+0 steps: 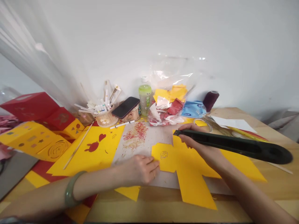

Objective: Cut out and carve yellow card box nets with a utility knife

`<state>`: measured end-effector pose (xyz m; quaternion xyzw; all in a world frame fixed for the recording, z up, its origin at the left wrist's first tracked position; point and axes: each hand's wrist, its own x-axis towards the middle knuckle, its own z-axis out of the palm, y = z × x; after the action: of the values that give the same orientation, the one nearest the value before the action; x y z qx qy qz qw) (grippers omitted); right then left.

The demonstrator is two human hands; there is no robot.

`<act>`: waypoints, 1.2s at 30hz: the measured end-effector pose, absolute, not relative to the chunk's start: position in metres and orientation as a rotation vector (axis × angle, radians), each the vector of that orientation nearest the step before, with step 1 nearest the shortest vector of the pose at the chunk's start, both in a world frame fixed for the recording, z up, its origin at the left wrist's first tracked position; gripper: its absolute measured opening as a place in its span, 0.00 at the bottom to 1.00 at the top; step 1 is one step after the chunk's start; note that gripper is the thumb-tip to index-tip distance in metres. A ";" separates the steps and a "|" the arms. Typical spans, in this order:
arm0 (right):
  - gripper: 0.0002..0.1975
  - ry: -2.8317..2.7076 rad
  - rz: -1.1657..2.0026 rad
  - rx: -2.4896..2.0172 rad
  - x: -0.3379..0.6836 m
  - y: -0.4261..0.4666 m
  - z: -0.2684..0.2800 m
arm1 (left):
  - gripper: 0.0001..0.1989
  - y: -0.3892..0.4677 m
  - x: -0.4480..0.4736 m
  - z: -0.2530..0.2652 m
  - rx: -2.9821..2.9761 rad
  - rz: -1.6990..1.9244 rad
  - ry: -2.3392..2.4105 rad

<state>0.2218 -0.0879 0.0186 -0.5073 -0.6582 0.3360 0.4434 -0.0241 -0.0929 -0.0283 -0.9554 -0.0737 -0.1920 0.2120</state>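
My right hand (190, 138) grips a black utility knife (229, 144), whose long handle points to the right above the table. Under it lies a yellow cardboard cutout (187, 168), shaped like a cross, with a spiral pattern cut into its left flap. At that flap's left edge rests my left hand (142, 169), its fingers loosely bent and slightly apart, fingertips touching the paper. A green bangle (72, 188) circles the left wrist. The palm and thumb of this hand are hidden. Beneath the cutout is a greyish board (161, 180) strewn with red and yellow paper crumbs.
Yellow sheets with red shapes (102, 161) and a thin stick (78, 144) lie left, beside folded yellow (30, 140) and red boxes (30, 105). Along the wall stand a marker basket (106, 119), a phone (126, 107), a green bottle (145, 96), a scrap bag (167, 105) and a thread spool (210, 100).
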 end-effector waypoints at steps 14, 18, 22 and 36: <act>0.06 -1.987 1.237 -1.382 0.232 -0.099 0.056 | 0.13 -0.009 -0.041 -0.041 -2.997 -0.607 -0.252; 0.06 -2.015 1.200 -1.330 0.221 -0.092 0.045 | 0.13 -0.005 -0.038 -0.043 -3.002 -0.481 -0.594; 0.08 -1.929 1.182 -1.311 0.212 -0.084 0.014 | 0.12 -0.021 -0.029 -0.033 -2.966 -0.452 -0.761; 0.10 -1.650 1.113 -1.369 0.211 -0.065 0.007 | 0.32 -0.041 -0.020 -0.021 -3.173 -0.052 -0.719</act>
<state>0.2108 -0.0655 0.0074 -0.5297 -0.6386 0.4307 0.3552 -0.0202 -0.0413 -0.0208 -0.9736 -0.2207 -0.0160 -0.0563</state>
